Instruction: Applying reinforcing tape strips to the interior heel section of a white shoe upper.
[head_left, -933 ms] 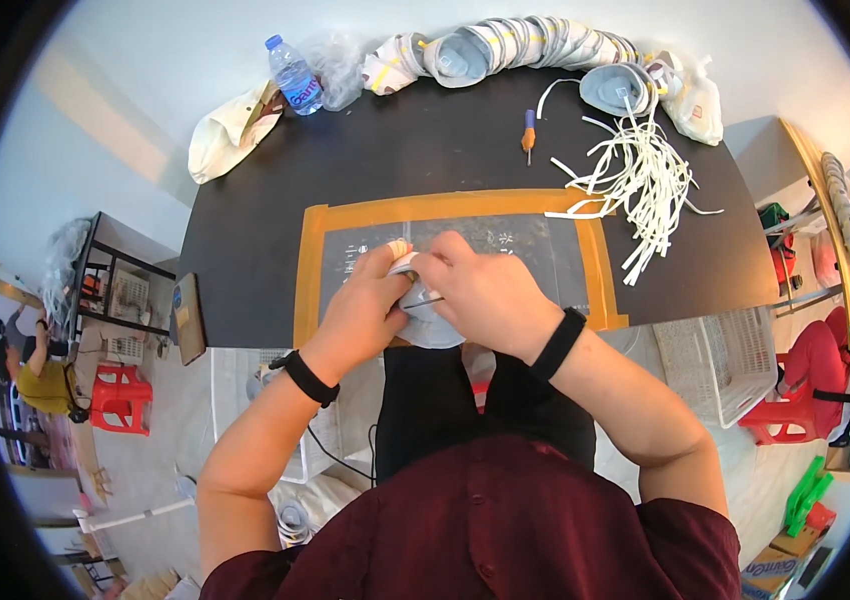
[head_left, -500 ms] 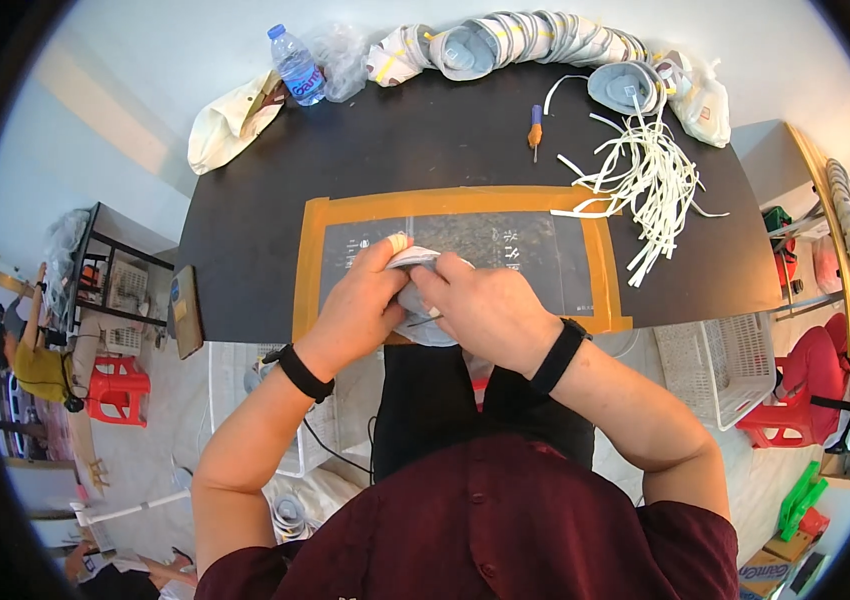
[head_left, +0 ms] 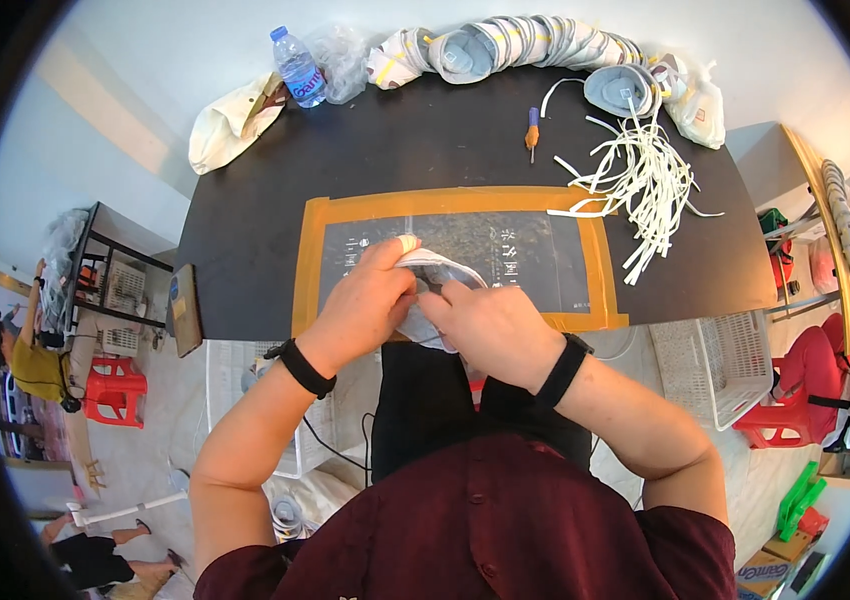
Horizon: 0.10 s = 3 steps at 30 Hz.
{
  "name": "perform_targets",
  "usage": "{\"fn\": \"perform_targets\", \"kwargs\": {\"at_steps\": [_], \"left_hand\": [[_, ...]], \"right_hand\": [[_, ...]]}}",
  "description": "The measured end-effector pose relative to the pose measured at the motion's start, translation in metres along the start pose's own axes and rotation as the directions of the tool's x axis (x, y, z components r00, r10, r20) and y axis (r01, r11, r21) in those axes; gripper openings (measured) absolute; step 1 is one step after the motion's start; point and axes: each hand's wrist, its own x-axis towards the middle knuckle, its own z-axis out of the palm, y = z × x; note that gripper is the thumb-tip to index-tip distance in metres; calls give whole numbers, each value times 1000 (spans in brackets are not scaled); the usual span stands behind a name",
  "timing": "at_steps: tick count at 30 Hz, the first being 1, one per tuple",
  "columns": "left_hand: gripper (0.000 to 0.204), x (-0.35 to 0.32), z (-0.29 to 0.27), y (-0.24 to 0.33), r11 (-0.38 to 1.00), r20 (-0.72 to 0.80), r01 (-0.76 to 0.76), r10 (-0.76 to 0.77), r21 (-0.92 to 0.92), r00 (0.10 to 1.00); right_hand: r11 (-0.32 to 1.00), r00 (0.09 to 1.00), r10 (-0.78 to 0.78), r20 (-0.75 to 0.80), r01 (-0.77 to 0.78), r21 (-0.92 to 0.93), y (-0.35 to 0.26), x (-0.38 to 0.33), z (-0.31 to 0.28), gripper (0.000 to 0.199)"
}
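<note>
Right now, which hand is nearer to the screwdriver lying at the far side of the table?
Right. The right hand grips the grey mask almost straight below the screwdriver, with bare table between. The left hand holds the same mask farther off to the left.

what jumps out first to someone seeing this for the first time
Both hands, the left hand and right hand, pinch a grey-white cup-shaped face mask over an orange-bordered cutting mat at the black table's near edge. A long nested row of similar masks and loose white straps lie at the far right.
</note>
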Motion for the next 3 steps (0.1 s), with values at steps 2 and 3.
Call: {"fn": "perform_targets", "kwargs": {"at_steps": [2, 3], "left_hand": [[11, 0, 2, -1, 1000, 35, 13, -13, -2, 999], [12, 0, 3, -1, 1000, 72, 27, -26, -5, 997]], "right_hand": [[999, 997, -31, -74, 32, 9, 2, -7, 14, 11], [999, 994, -34, -104, 38, 39, 5, -9, 21, 28]]}}
